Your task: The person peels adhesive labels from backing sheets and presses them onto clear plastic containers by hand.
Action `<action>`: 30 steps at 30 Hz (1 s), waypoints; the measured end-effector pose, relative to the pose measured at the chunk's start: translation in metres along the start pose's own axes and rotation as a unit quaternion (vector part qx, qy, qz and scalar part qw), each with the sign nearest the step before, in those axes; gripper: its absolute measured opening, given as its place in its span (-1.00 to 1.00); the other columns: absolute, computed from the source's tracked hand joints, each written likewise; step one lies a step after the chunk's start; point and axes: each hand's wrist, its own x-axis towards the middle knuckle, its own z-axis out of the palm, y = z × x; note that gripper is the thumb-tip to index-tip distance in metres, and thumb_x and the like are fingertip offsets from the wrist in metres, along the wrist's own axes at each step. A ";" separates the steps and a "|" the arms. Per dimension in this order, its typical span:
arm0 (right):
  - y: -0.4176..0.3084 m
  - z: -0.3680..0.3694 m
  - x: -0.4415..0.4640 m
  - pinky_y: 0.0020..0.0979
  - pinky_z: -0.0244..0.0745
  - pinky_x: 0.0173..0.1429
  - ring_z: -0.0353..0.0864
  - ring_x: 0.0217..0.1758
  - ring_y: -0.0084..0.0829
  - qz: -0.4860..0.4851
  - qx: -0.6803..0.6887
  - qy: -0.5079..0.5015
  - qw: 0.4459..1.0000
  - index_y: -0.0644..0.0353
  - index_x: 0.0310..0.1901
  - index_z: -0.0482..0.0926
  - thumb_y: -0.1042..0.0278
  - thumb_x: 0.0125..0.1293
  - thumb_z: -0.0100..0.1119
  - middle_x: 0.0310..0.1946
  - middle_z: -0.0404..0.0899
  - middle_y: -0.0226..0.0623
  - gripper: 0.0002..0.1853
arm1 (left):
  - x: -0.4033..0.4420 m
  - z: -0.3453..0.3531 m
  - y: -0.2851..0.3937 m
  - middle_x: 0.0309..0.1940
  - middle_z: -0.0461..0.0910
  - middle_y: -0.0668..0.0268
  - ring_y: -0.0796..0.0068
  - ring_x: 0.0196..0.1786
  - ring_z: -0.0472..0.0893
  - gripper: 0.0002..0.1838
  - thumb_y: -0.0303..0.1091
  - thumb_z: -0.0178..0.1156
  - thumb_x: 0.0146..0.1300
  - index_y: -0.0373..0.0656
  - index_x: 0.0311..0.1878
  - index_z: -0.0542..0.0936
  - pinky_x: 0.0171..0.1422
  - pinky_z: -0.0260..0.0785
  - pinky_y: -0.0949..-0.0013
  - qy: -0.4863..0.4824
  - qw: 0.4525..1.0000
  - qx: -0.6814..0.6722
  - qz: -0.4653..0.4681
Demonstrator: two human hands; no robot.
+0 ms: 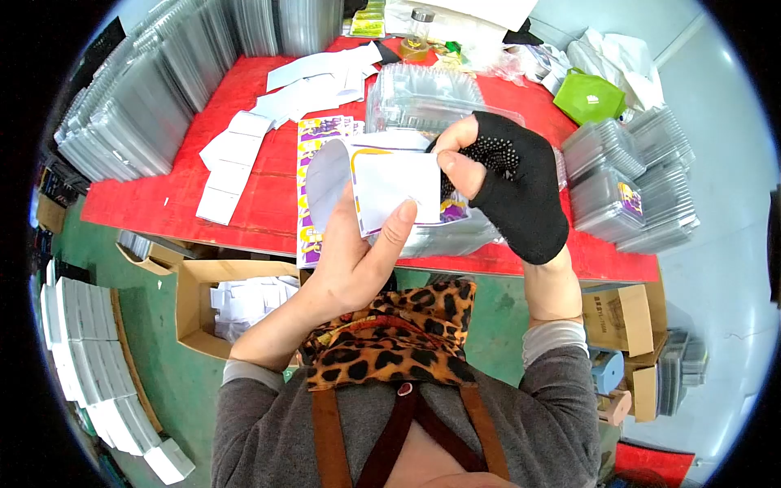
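Two hands at one sheet; how does each stand?

— The left hand (354, 252) is bare and curled partway, its thumb pressing the white-backed sheet (396, 189), its fingers mostly hidden behind. The right hand (498, 163), in a black glove (533, 211), has bare thumb and forefinger bent close at the sheet's right edge; whether they truly pinch it, one cannot tell.

— And where is the sheet?

— Held above the red desk (279, 195), overlapping the clear plastic boxes (425, 89) in view, its left part curling over beside the printed sheets (309, 244).

— What would serve the person best?

— Probably a firm left thumb near the working edge, to tame that curl. Bare fingertips suit fine work; a sharp tug could crease the paper.
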 end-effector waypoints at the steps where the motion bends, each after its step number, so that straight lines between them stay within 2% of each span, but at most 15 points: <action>1: 0.005 -0.002 0.001 -0.52 0.52 -0.16 0.60 -0.30 -0.64 -0.021 0.008 0.002 1.000 0.32 -0.24 0.65 0.49 0.28 0.29 -0.38 0.67 -0.37 -0.91 | 0.000 -0.002 -0.001 0.03 0.60 0.19 0.45 0.08 0.56 -0.63 -0.23 0.10 0.53 -0.37 0.17 0.49 0.16 0.41 0.34 -0.003 1.000 0.013 -0.001; 3: 0.015 -0.005 0.000 -0.40 0.56 -0.05 0.70 -0.15 -0.40 -0.168 -0.072 -0.045 0.982 0.26 -0.13 0.70 0.42 0.18 0.43 -0.19 0.71 -0.25 -0.77 | 0.001 -0.002 0.000 0.01 0.61 0.19 0.46 0.05 0.57 -0.66 -0.27 0.08 0.55 -0.36 0.16 0.50 0.14 0.42 0.36 -0.002 1.000 0.003 0.012; 6: 0.016 -0.004 -0.007 -0.37 0.55 -0.05 0.69 -0.14 -0.26 -0.274 -0.272 -0.042 0.922 0.20 -0.12 0.71 0.33 0.16 0.47 -0.17 0.68 -0.16 -0.73 | 0.003 -0.005 0.001 -0.02 0.63 0.21 0.47 0.04 0.57 -0.67 -0.28 0.07 0.56 -0.37 0.15 0.52 0.13 0.42 0.35 -0.013 0.999 0.043 0.027; 9: 0.015 -0.008 -0.030 -0.30 0.55 -0.07 0.66 -0.24 -0.28 -0.116 -0.232 0.058 0.964 0.24 -0.14 0.70 0.34 0.20 0.45 -0.23 0.69 -0.19 -0.76 | 0.006 -0.004 0.005 -0.01 0.63 0.22 0.47 0.08 0.55 -0.66 -0.25 0.07 0.56 -0.37 0.14 0.54 0.19 0.39 0.34 -0.012 0.995 0.086 0.040; 11: 0.026 -0.028 -0.041 -0.28 0.55 -0.10 0.64 -0.28 -0.29 -0.141 -0.108 0.212 0.961 0.27 -0.23 0.67 0.31 0.30 0.32 -0.29 0.69 -0.21 -0.82 | 0.007 -0.004 0.009 0.01 0.63 0.21 0.46 0.09 0.54 -0.65 -0.24 0.08 0.56 -0.36 0.15 0.54 0.22 0.38 0.34 0.006 0.996 0.090 0.028; 13: 0.021 -0.034 -0.049 -0.27 0.56 -0.09 0.60 -0.30 -0.31 -0.207 -0.083 0.302 0.927 0.30 -0.34 0.59 0.15 0.45 0.10 -0.34 0.63 -0.19 -0.65 | 0.019 -0.011 0.006 0.10 0.63 0.16 0.44 0.12 0.57 -0.57 -0.15 0.07 0.56 -0.35 0.24 0.50 0.23 0.41 0.34 0.072 0.997 0.000 -0.018; 15: 0.022 -0.034 -0.053 -0.20 0.61 -0.07 0.63 -0.28 -0.24 -0.289 -0.079 0.188 0.935 0.30 -0.36 0.60 0.12 0.48 0.06 -0.35 0.63 -0.15 -0.61 | 0.036 -0.030 0.014 0.14 0.60 0.07 0.19 0.24 0.56 -0.47 -0.06 -0.14 0.61 -0.34 0.32 0.42 0.35 0.33 0.06 0.021 0.988 -0.143 -0.052; 17: 0.042 -0.033 -0.059 -0.07 0.69 -0.04 0.76 -0.25 -0.06 -0.350 -0.042 -0.107 0.930 0.27 -0.27 0.70 0.27 0.37 0.24 -0.33 0.73 -0.09 -0.78 | 0.047 -0.042 0.019 0.22 0.55 0.02 0.06 0.35 0.48 -0.42 -0.01 -0.25 0.61 -0.31 0.39 0.35 0.39 0.23 -0.17 -0.003 0.947 -0.305 -0.104; 18: 0.054 -0.024 -0.067 -0.14 0.66 0.11 0.76 -0.03 -0.10 -0.312 -0.129 -0.155 0.928 0.18 -0.05 0.74 0.45 0.19 0.37 -0.11 0.74 -0.09 -0.74 | 0.050 -0.049 0.015 0.30 0.49 0.08 0.09 0.43 0.39 -0.42 -0.04 -0.21 0.60 -0.29 0.45 0.29 0.42 0.15 -0.30 -0.009 0.918 -0.384 -0.099; 19: 0.068 -0.010 -0.074 -0.18 0.65 0.13 0.75 0.03 -0.14 -0.323 -0.257 -0.121 0.903 0.15 0.00 0.73 0.44 0.20 0.36 -0.06 0.73 -0.11 -0.69 | 0.051 -0.053 0.011 0.35 0.49 0.20 0.32 0.43 0.39 -0.38 0.05 -0.24 0.58 -0.23 0.45 0.34 0.46 -0.01 -0.10 -0.038 0.884 -0.455 -0.104; 21: 0.092 0.001 -0.081 -0.17 0.66 0.12 0.74 0.03 -0.13 -0.293 -0.383 -0.053 0.874 0.14 0.03 0.72 0.42 0.23 0.34 -0.04 0.72 -0.13 -0.69 | 0.052 -0.053 0.010 0.38 0.46 0.21 0.32 0.45 0.36 -0.39 0.03 -0.25 0.58 -0.20 0.46 0.33 0.47 -0.02 -0.12 -0.039 0.866 -0.488 -0.104; 23: 0.113 -0.004 -0.076 -0.17 0.66 0.09 0.74 -0.02 -0.12 -0.295 -0.417 -0.017 0.859 0.15 0.02 0.72 0.41 0.26 0.33 -0.05 0.73 -0.14 -0.72 | 0.051 -0.043 0.017 0.36 0.44 0.20 0.13 0.50 0.29 -0.45 -0.05 -0.20 0.59 -0.16 0.49 0.28 0.48 -0.01 -0.37 0.015 0.904 -0.416 -0.093; 25: 0.117 -0.005 -0.070 -0.17 0.66 0.01 0.75 -0.10 -0.11 -0.248 -0.411 0.021 0.877 0.21 0.03 0.70 0.45 0.23 0.27 -0.10 0.72 -0.07 -0.68 | 0.050 -0.042 0.018 0.37 0.44 0.21 0.13 0.52 0.28 -0.44 -0.05 -0.20 0.59 -0.17 0.49 0.28 0.49 0.01 -0.29 0.004 0.921 -0.382 -0.078; 27: 0.127 -0.010 -0.062 -0.18 0.64 -0.07 0.74 -0.15 -0.11 -0.242 -0.441 0.013 0.864 0.19 0.08 0.68 0.47 0.22 0.23 -0.13 0.72 -0.09 -0.64 | 0.051 -0.054 0.009 0.37 0.44 0.20 0.11 0.53 0.27 -0.44 -0.06 -0.21 0.60 -0.19 0.49 0.28 0.49 0.02 -0.28 -0.051 0.864 -0.494 -0.080; 30: 0.133 -0.009 -0.060 -0.19 0.63 -0.11 0.73 -0.17 -0.12 -0.232 -0.469 0.007 0.852 0.17 0.11 0.67 0.48 0.20 0.21 -0.15 0.72 -0.10 -0.60 | 0.050 -0.055 0.007 0.37 0.45 0.19 0.10 0.53 0.27 -0.44 -0.06 -0.23 0.61 -0.21 0.49 0.27 0.48 0.03 -0.27 -0.072 0.855 -0.509 -0.074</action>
